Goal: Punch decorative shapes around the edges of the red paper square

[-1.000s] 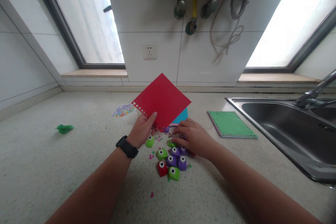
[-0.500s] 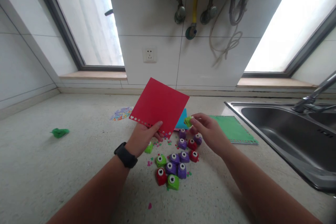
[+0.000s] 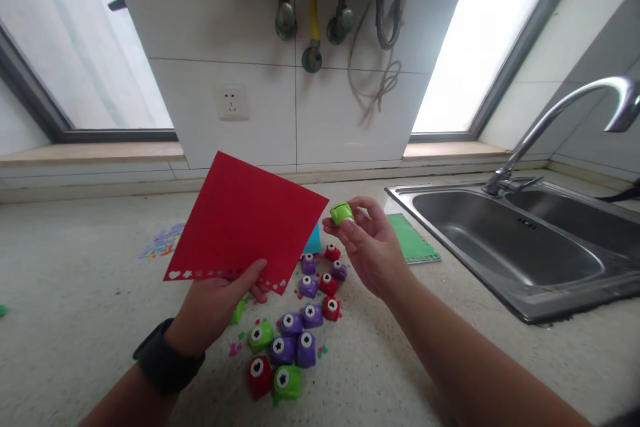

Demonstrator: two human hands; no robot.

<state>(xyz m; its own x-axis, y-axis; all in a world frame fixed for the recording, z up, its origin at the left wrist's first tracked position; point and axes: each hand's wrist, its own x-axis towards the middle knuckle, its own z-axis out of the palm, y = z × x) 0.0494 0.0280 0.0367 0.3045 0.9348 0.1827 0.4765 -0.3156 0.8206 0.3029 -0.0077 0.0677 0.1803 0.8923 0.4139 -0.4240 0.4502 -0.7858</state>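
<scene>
My left hand (image 3: 220, 303), with a black watch on its wrist, grips a red sheet of paper (image 3: 245, 213) by its lower edge, thumb in front. Small shapes such as hearts and flowers are punched along that edge. Held between the thumb and fingers of my right hand (image 3: 370, 240) is a green craft punch (image 3: 342, 213), just right of the paper's corner. Below both hands, several purple punches (image 3: 306, 349), red punches (image 3: 260, 377) and green punches (image 3: 287, 382) stand on the counter among tiny paper cut-outs.
A green punched sheet (image 3: 413, 240) lies beside the steel sink (image 3: 495, 247) with its tap (image 3: 565, 113) on the right. Part of a blue sheet (image 3: 312, 241) shows behind the red paper. Colourful paper bits (image 3: 163, 240) are heaped at the left.
My view has swung right and closer, so things sit further left. The green punch has turned and come up beside the red paper's right corner; both hands keep their holds.
</scene>
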